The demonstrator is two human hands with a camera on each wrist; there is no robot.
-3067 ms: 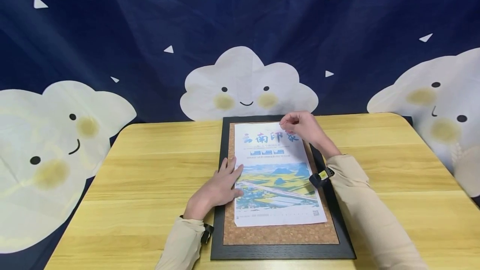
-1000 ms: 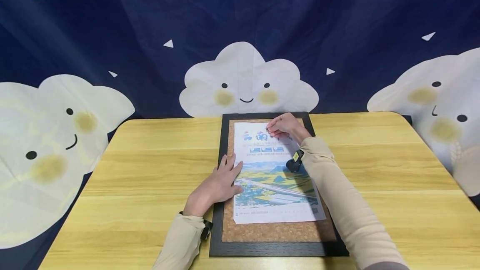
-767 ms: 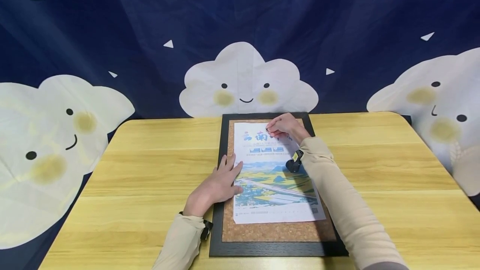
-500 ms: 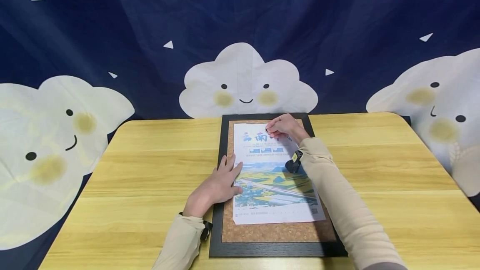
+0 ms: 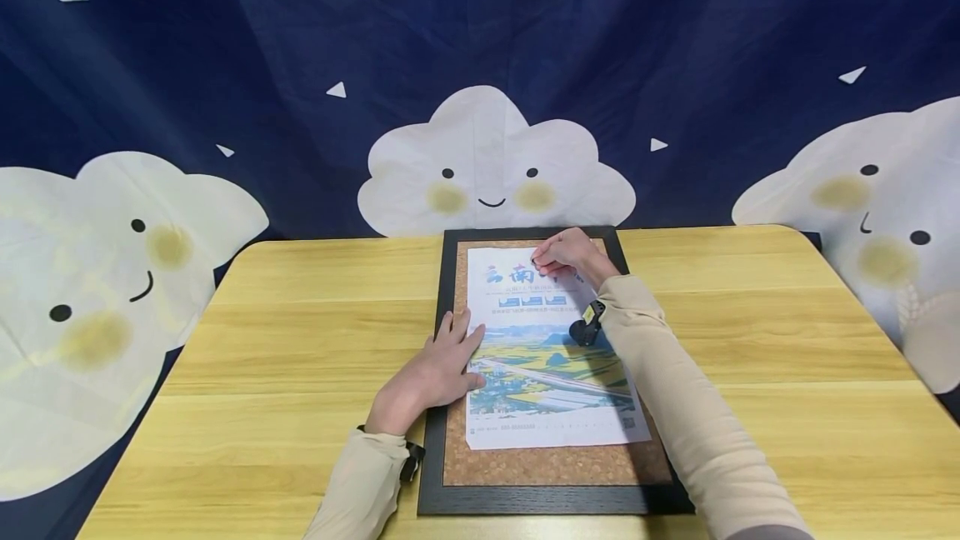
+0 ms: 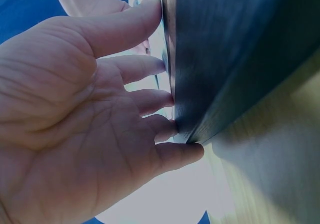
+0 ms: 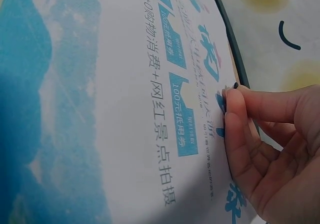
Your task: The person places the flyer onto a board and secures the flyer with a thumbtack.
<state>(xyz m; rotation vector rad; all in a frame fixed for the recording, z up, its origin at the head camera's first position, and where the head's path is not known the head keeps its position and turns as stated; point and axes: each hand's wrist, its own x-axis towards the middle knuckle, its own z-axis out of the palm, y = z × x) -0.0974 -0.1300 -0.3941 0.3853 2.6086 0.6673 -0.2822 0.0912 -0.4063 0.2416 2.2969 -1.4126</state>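
A printed poster (image 5: 551, 427) with blue lettering and a landscape lies on a cork board (image 5: 555, 469) with a black frame (image 5: 555, 501). My left hand (image 5: 431, 373) rests with fingers spread on the poster's left edge and the board; in the left wrist view, its little finger (image 6: 182, 154) touches the frame's edge. Near the top of the poster, my right hand (image 5: 572, 252) pinches a small black pushpin (image 7: 236, 85) between thumb and fingertips. Only the pin's dark tip end shows; its point is hidden. That hand covers part of the lettering.
The board lies on a wooden table (image 5: 300, 357), against its far edge. Behind hangs a dark blue curtain (image 5: 480, 15) with white smiling clouds. Black wrist devices (image 5: 587, 325) sit on both wrists.
Since the oldest frame, my right hand has moved left and slightly down, from the poster's top right corner to its upper middle. Over the last second both hands have stayed almost still.
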